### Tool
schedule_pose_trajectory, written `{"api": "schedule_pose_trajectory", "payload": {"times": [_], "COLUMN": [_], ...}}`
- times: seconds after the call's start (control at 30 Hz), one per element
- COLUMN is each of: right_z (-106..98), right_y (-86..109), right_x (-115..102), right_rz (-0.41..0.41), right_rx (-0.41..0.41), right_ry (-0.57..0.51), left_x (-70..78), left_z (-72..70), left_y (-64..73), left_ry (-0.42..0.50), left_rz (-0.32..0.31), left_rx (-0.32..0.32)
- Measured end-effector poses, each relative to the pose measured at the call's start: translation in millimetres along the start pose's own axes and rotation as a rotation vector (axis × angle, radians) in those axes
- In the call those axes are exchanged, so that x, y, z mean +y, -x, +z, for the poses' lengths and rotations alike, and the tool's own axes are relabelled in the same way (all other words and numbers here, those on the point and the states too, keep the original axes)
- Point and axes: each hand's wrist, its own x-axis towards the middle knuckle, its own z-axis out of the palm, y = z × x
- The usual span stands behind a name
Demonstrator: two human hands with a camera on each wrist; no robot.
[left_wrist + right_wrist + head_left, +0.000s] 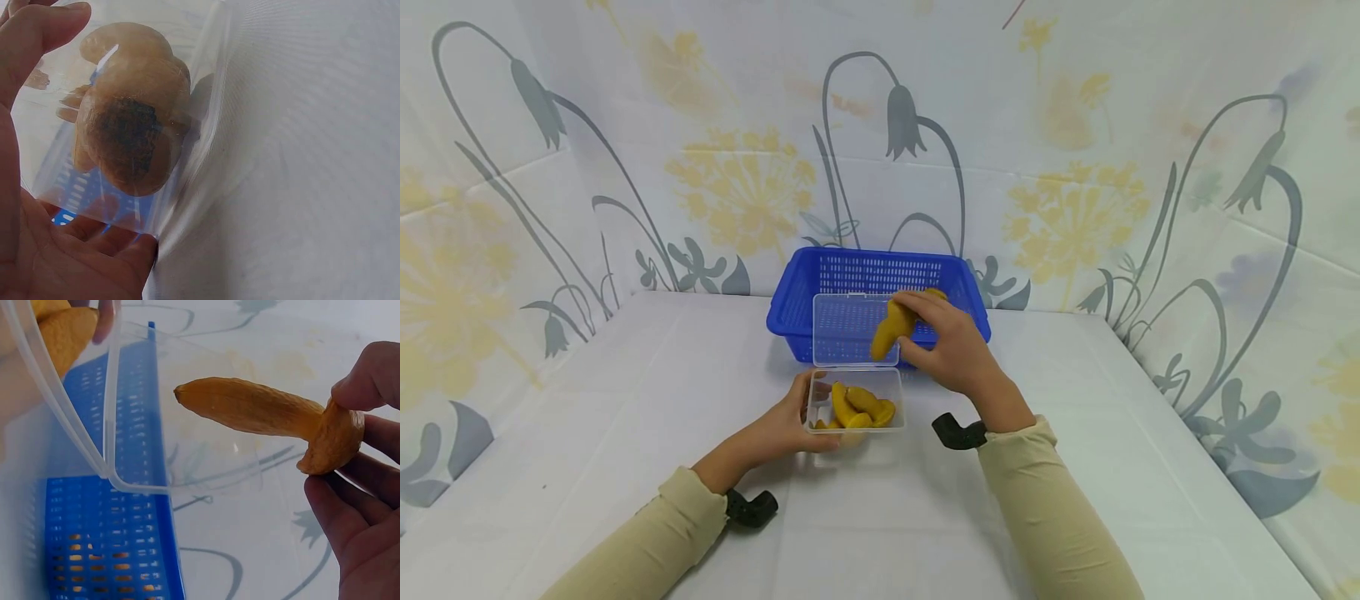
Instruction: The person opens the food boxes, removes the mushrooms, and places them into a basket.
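Observation:
My right hand (951,343) pinches a yellow-brown mushroom (250,407) by its cap, the stem pointing away from the fingers. In the head view that hand is over the front of the blue basket, beside the raised lid (842,329) of a clear plastic box (891,402). My left hand (790,418) grips the box from its left side, thumb in front and fingers behind. Several more yellow mushrooms (865,404) lie inside. Through the clear wall in the left wrist view, one mushroom (147,81) shows a dark patch.
Behind the box stands the blue mesh basket (790,292) on a white-covered table (700,350). Yellow pieces show through the basket's holes in the right wrist view. A flower-printed cloth (865,200) rises behind and at both sides.

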Motion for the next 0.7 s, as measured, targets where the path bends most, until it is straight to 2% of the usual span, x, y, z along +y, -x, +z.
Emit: {"api": "schedule_pose_trajectory", "payload": {"times": [0.33, 0.7], "right_z": [-9, -11], "right_y": [1.8, 5.3], "right_x": [14, 31], "right_rz": [0.073, 0.147], "right_rx": [0.043, 0.116], "right_ry": [0.014, -0.063], "left_x": [-0.1, -0.4], "left_z": [-0.4, 0.0], "left_y": [-0.1, 0.4], "left_ry": [-0.010, -0.028], "left_rz": [0.003, -0.003], "left_rx": [0.000, -0.004]}}
